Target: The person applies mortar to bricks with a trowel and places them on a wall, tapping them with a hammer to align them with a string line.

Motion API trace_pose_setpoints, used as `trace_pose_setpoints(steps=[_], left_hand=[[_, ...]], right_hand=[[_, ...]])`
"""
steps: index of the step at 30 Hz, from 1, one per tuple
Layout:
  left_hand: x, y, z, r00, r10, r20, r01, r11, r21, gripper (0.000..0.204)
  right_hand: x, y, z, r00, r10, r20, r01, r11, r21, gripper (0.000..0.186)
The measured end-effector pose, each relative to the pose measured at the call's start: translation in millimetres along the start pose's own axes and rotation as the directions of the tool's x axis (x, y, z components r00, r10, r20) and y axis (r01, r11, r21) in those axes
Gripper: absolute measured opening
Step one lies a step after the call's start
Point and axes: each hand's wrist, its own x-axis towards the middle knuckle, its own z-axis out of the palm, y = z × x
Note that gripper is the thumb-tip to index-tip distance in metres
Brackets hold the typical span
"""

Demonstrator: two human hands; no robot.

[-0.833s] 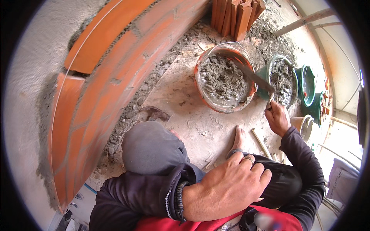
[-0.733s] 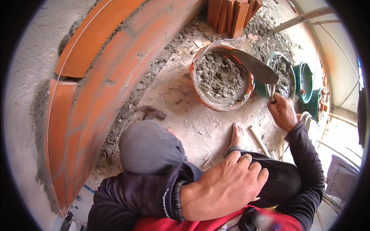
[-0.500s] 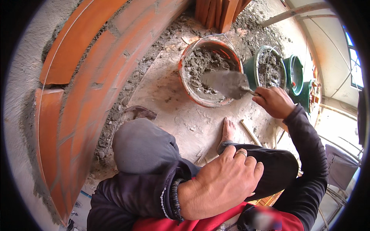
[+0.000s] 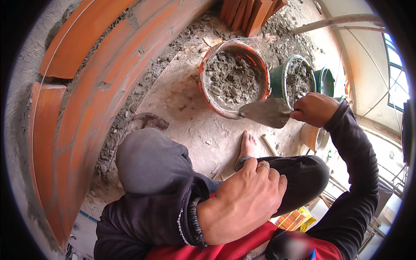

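My right hand is closed round the handle of a pointed trowel. The trowel's grey-smeared blade points left, its tip overlapping the near rim of an orange bucket. Lumpy grey mortar fills much of that bucket. Beside it, a green bucket also contains mortar, and my right hand overlaps its lower edge in view. My left hand, with a ring and dark wrist bands, hangs in front of my body near my bent knee. Its fingers curl loosely inward; nothing shows in them, though the palm is hidden.
A brick wall with a taut string rises close on my left. Loose bricks stand at the back. Another green bucket is farther right. Mortar crumbs lie along the wall's foot, and a short stick lies near my bare foot.
My right hand has drawn the trowel down and slightly right, from over the mortar to the orange bucket's near rim. My left hand keeps its curled pose. The view has shifted a little.
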Motion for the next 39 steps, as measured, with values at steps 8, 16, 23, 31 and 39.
trace_pose_setpoints(steps=[8, 16, 23, 31, 39], left_hand=[[0, 3, 1, 0.999, -0.007, 0.05, 0.005, 0.999, 0.034, 0.025], [3, 5, 1, 1.0, -0.018, 0.026, 0.016, 0.998, 0.058, 0.023], [8, 9, 6, 0.997, 0.011, 0.072, -0.015, 0.998, 0.061, 0.021], [2, 9, 5, 0.994, -0.032, 0.103, 0.016, 0.989, 0.148, 0.02], [8, 6, 9, 0.991, -0.068, 0.111, 0.051, 0.987, 0.152, 0.021]], right_hand=[[27, -6, 14, 0.986, 0.078, -0.15, -0.06, 0.991, 0.117, 0.037], [20, 1, -12, 0.954, 0.087, -0.287, -0.132, 0.981, -0.141, 0.028], [34, 0, 22, 0.976, 0.095, -0.194, -0.119, 0.986, -0.114, 0.028], [22, 9, -2, 0.921, 0.166, -0.353, -0.237, 0.957, -0.17, 0.024], [57, -17, 17, 0.985, -0.004, -0.17, 0.014, 0.998, 0.062, 0.032]])
